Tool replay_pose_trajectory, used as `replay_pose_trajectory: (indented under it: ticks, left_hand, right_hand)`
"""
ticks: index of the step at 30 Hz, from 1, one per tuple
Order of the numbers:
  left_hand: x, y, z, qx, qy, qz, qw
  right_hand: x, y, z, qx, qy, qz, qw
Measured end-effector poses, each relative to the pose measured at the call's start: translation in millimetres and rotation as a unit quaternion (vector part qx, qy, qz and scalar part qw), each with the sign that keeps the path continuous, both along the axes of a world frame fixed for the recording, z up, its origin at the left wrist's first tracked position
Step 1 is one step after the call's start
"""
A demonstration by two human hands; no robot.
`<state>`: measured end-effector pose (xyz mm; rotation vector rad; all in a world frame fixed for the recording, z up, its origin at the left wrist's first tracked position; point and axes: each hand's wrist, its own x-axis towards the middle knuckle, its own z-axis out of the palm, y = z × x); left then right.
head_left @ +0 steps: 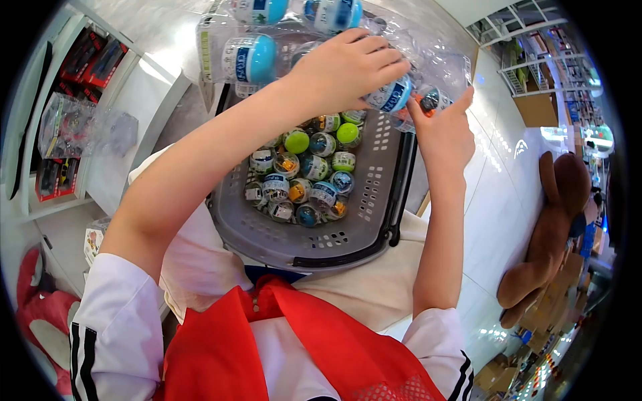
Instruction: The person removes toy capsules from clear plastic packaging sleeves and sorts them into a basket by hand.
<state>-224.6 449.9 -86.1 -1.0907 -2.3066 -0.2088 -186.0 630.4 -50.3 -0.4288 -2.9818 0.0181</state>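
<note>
My left hand [351, 70] reaches across the clear plastic box [458, 67], fingers curled over a blue-and-clear toy capsule [392, 95]. At the box's near right corner, my right hand [447, 134] grips the plastic, thumb and index finger apart and the other fingers hidden. An orange-and-black toy shows in a clear capsule [430, 100] by that thumb. More large blue-lidded capsules [251, 58] lie inside the box. Below my hands, a grey basket [267, 244] holds many small capsules [311, 167] with green, blue and orange contents; its far end is covered.
The basket's black handle [348, 254] lies along its near rim. On the left are shelves with red-and-black boxes [93, 57] and clear packaging [70, 127]. A brown plush toy [548, 234] is at right, near cardboard boxes and a white wire rack [528, 47].
</note>
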Motion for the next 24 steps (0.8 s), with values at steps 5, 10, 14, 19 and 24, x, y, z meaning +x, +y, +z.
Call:
replay_pose_trajectory:
  ticks: [5, 10, 14, 19, 24]
  left_hand:
    - [-2.8, -0.9, -0.2, 0.016, -0.002, -0.014, 1.000]
    - [-8.4, -2.9, -0.8, 0.016, 0.010, -0.020, 1.000]
    - [-7.1, -3.2, 0.4, 0.017, 0.001, -0.019, 1.000]
    - [-5.4, -2.7, 5.5, 0.000, 0.020, -0.012, 1.000]
    - [-5.1, -2.9, -1.4, 0.013, 0.018, -0.021, 1.000]
  right_hand:
    - [-7.3, 14.9, -6.3, -0.073, 0.024, 0.061, 0.995]
    - [-5.8, 40.9, -11.5, -0.321, 0.050, 0.094, 0.941]
    - [13.8, 67.7, -6.2, -0.645, -0.056, 0.211, 0.733]
    - [19.8, 43.8, -44.0, -0.476, -0.280, 0.286, 0.783]
    - [7.0, 13.0, -136.8, -0.213, -0.444, 0.370, 0.787]
